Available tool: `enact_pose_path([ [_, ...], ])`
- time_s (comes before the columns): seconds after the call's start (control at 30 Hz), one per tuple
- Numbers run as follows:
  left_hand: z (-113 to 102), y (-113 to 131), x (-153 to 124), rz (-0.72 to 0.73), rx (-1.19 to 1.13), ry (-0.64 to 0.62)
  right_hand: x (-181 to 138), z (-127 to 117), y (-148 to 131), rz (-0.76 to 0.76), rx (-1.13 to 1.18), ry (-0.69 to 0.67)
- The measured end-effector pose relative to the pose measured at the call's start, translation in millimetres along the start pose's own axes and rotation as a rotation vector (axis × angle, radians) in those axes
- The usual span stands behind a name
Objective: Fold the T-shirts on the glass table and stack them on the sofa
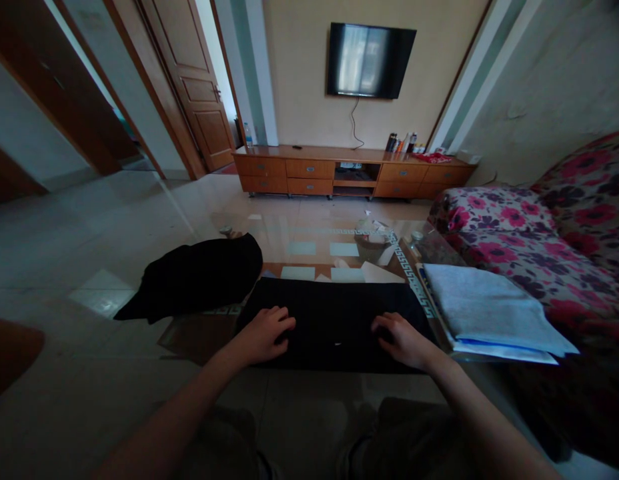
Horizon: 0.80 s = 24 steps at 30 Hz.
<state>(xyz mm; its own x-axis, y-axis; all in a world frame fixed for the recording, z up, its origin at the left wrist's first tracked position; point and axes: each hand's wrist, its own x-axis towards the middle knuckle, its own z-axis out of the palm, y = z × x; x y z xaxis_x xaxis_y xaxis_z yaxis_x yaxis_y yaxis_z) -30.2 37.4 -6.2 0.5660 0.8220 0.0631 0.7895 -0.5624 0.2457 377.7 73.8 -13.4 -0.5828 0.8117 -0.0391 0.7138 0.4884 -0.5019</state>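
Note:
A black folded cloth [334,310] lies as a wide rectangle along the near edge of the glass table. My left hand [270,333] rests on its left part, palm down, with the fingers loosely bent and the thumb apart. On the right part lies my right hand [402,339], also palm down and slightly curled, with its thumb away from the fingers. Neither hand grips anything that I can see. A small white mark shows near the cloth's front edge. To the left, a second black cloth [199,277] lies in a loose heap, its corner over the table's side.
Light grey folded cloths [489,307] are stacked at the right end of the glass table [309,230]. A flowered sofa [509,217] stands on the right. Beyond are a low wooden cabinet [309,169] with bottles on top and a wall-mounted television [372,61].

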Motion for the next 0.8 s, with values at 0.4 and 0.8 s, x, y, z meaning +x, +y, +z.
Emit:
enact_pose_path([
  [0.4, 7, 9, 3, 0.037, -0.091, -0.080, -3, -4, -18, 0.012, 0.014, -0.100],
  [0.8, 13, 21, 14, 0.092, -0.107, 0.038, -14, 1, 39, 0.393, -0.335, 0.181],
])
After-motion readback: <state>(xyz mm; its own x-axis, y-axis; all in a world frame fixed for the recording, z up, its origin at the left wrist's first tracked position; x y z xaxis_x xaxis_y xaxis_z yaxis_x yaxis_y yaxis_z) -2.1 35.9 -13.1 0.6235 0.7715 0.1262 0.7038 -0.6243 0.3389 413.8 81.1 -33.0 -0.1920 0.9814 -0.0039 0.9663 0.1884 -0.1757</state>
